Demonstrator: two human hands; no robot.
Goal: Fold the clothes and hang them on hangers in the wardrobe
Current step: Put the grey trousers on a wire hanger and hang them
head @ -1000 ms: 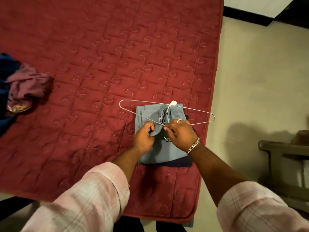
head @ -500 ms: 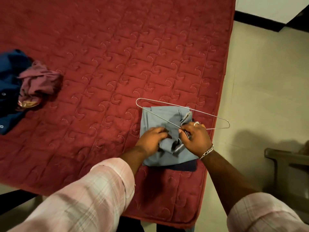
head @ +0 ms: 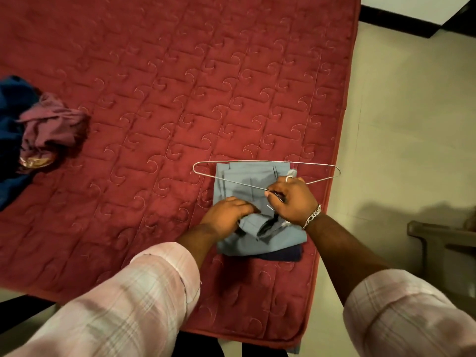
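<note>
— Both hands are down on the folded grey-blue garment [head: 260,238] near the bed's [head: 180,73] right edge. What's each one doing?

— Right hand [head: 293,199] is pinched on the neck of the wire hanger [head: 265,162], where the two sloping wires meet. Left hand [head: 226,215] lies on the cloth just beside it, fingers curled over a bunched fold; whether it truly grips or only presses, I cannot tell.

— What's changed in the last second?

— A second ago both hands were working a gathered end of cloth at the hanger's middle. Since then that end has slid toward the person and the hanger's triangle lies flatter over the far half of the garment. The hands stay close together, nearly touching.

— So is it threaded?

— My guess is the cloth is through the triangle and being smoothed over the bottom bar. Hanging in the wardrobe is not yet done.

— Anything else waiting?

— A dark navy piece [head: 283,256] peeks out under the grey-blue one, and a heap of purple cloth [head: 49,130] on blue cloth [head: 13,104] sits well apart at the left edge, unfolded.
</note>
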